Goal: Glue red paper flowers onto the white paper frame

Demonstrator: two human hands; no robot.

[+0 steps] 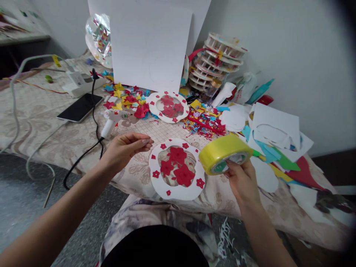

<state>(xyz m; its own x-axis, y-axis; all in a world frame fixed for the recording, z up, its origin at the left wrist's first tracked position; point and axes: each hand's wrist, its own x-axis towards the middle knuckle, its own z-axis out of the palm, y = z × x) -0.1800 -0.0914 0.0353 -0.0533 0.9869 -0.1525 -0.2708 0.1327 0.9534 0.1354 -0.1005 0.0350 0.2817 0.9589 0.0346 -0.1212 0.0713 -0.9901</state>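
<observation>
My right hand (244, 178) grips a wide roll of yellow packing tape (222, 150) above the table, its fingers in the roll's core. My left hand (128, 146) is raised at the left with thumb and fingertips pinched together. What lies in that pinch, if anything, is too small to make out. Between the hands, near the table's front edge, lies a white scalloped paper frame (160, 187) with red paper flowers (178, 155) in its clear middle and small red shapes around its rim. Behind it rests a second, similar white frame (152, 102).
A white glue gun (109, 126) with a black cord lies left, near a phone (80, 107) and a power strip (83, 86). Colourful paper stars (118, 94) and scraps (201, 124) cover the back. White boards (151, 44), a tiered rack (217, 61) and paper sheets (278, 118) stand or lie around.
</observation>
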